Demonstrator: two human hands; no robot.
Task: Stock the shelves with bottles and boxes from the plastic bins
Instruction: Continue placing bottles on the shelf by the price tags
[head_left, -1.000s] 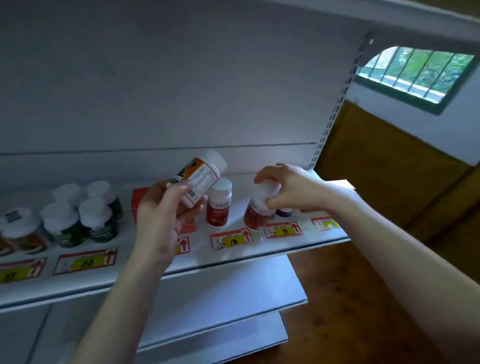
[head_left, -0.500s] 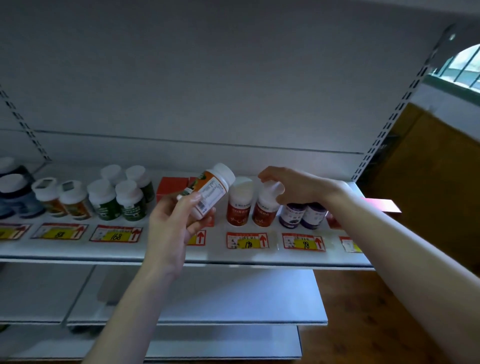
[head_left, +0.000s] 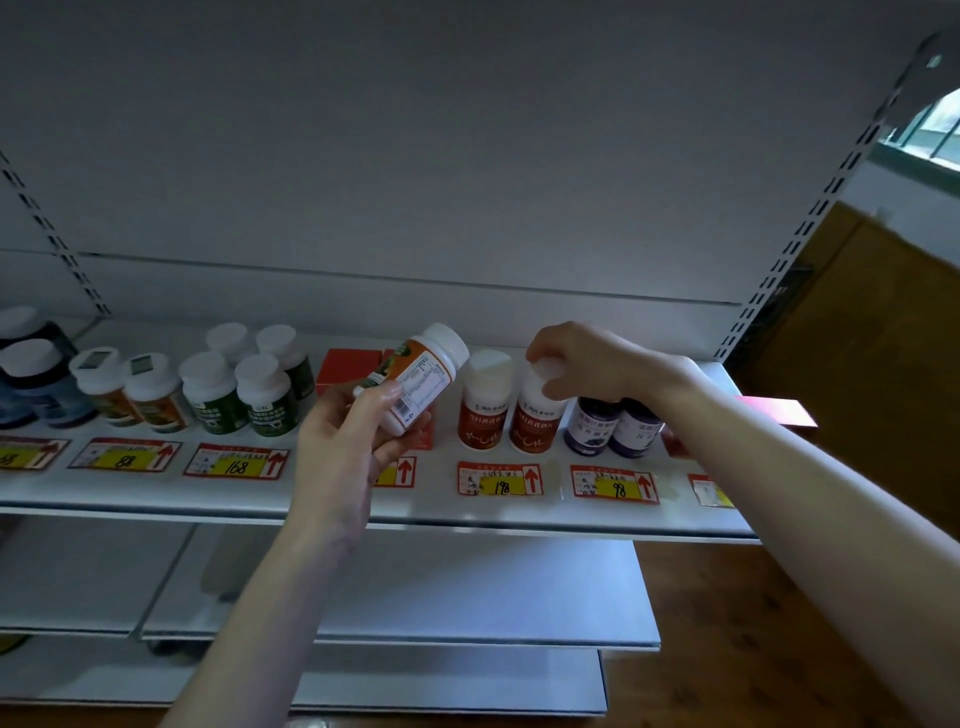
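Note:
My left hand grips an orange-labelled bottle with a white cap, tilted, in front of the white shelf. My right hand grips the white cap of a red-labelled bottle that stands upright on the shelf. A second red-labelled bottle stands just left of it. Two purple-labelled bottles stand to the right, partly behind my right wrist.
Left along the shelf stand green-labelled bottles, two orange-labelled bottles and dark blue bottles. A red box sits behind my left hand. Price tags line the shelf front. Lower shelves jut out below. A pink box lies at the right end.
The view has swung left and nearer, and more bottles show on the left. My right hand stays on the red-labelled bottle's cap; my left still holds the orange bottle.

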